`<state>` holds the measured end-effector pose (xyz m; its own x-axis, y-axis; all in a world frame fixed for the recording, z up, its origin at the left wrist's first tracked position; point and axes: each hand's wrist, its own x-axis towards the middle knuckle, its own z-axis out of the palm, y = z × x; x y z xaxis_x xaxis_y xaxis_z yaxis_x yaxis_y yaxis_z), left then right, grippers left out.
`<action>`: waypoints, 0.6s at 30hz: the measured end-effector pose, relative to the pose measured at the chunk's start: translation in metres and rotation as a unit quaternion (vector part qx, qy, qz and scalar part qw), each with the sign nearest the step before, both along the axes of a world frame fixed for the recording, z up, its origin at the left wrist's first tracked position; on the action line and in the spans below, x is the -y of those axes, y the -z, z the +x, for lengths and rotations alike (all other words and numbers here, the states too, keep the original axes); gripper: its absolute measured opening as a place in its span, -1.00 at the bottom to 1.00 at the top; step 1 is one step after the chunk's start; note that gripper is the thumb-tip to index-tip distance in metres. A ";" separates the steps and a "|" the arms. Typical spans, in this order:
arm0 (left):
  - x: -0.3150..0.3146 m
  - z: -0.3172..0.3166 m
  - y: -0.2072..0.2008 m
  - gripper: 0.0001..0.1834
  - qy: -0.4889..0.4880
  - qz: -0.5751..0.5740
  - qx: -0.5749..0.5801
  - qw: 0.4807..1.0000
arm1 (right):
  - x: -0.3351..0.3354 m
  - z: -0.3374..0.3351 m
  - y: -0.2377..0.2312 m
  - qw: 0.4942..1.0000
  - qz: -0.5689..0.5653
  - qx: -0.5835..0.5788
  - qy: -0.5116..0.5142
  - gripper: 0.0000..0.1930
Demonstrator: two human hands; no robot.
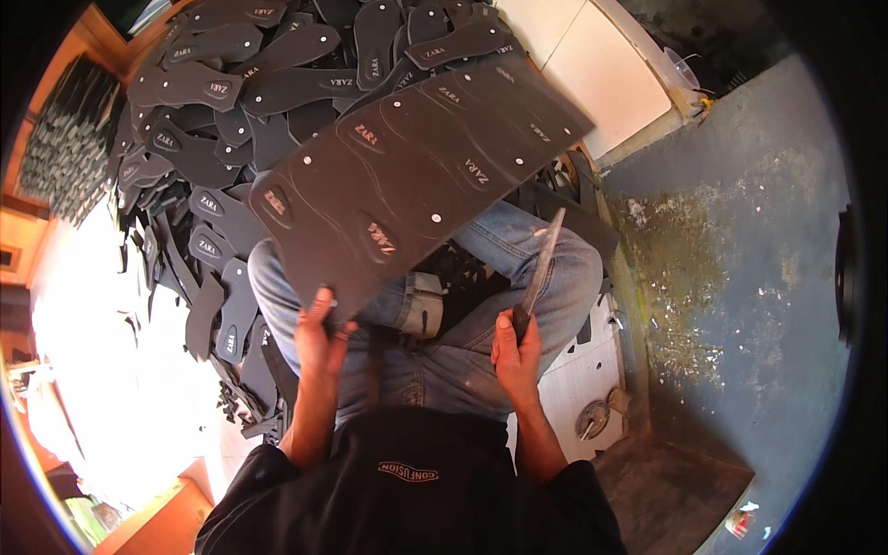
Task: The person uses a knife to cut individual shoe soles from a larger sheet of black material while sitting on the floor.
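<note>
I have the left hand [322, 340] grasping the near corner of a dark sheet [407, 166], thumb lying on top, and the sheet slants away above the folded legs [575, 268] in jeans. The right hand [518, 356], to the right of the sheet's near end, has its fingers wrapped round the handle of a knife [544, 264]; I see its blade pointing away, apart from the sheet. A heap of dark insoles [203, 162] spreads left of the sheet and past its far edge.
</note>
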<state>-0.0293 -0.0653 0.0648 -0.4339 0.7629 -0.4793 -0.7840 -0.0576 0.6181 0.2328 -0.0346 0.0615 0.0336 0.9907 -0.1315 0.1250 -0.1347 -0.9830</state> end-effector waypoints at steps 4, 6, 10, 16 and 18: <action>0.002 0.023 0.013 -0.77 0.074 -0.081 -0.012 0.994 | 0.006 -0.004 0.001 0.999 -0.032 0.025 -0.036 -0.78; 0.007 0.032 0.017 -0.76 0.069 -0.119 -0.002 0.990 | 0.010 -0.007 -0.004 0.992 -0.095 -0.025 -0.073 -0.77; 0.009 0.034 0.029 -0.69 0.061 -0.187 0.058 0.979 | 0.014 0.002 0.004 0.974 -0.121 0.082 -0.175 -0.76; 0.013 0.030 0.016 -0.66 0.080 -0.160 0.043 0.983 | 0.033 -0.005 0.011 0.945 -0.155 0.131 -0.257 -0.72; 0.022 0.036 0.000 -0.66 0.073 -0.161 0.059 0.983 | 0.036 -0.009 -0.002 0.932 -0.169 0.164 -0.277 -0.70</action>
